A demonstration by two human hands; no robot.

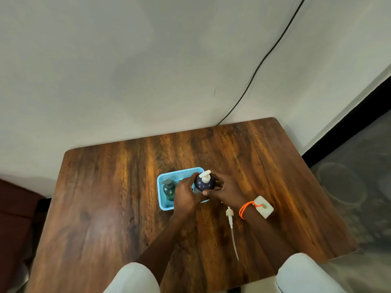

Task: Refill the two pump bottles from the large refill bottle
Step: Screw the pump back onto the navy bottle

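Seen from the head camera, a person stands at a wooden table (105, 208) pushed against a pale wall. Near the table's middle sits a light blue basket (161, 205), the landmark here.

Over the basket's right half, both hands hold a dark blue bottle (204, 182) with a white pump (205, 176) on top. The left hand (186, 193) curls round the bottle's left side, fingers wrapped on it. The right hand (227, 191) grips the right side, thumb across the front. The bottle stands upright; whether it rests on the basket floor cannot be told.

In the basket's left half a green bottle (169, 190) stands upright with a dark pump.

Just right of the basket and nearer the person, a loose white pump with its long tube (231, 225) lies flat on the table. Beyond it, a white square pad (267, 210) sits beside the right wrist, which wears an orange cord (244, 209).

A black cable (264, 60) runs down the wall behind the table.
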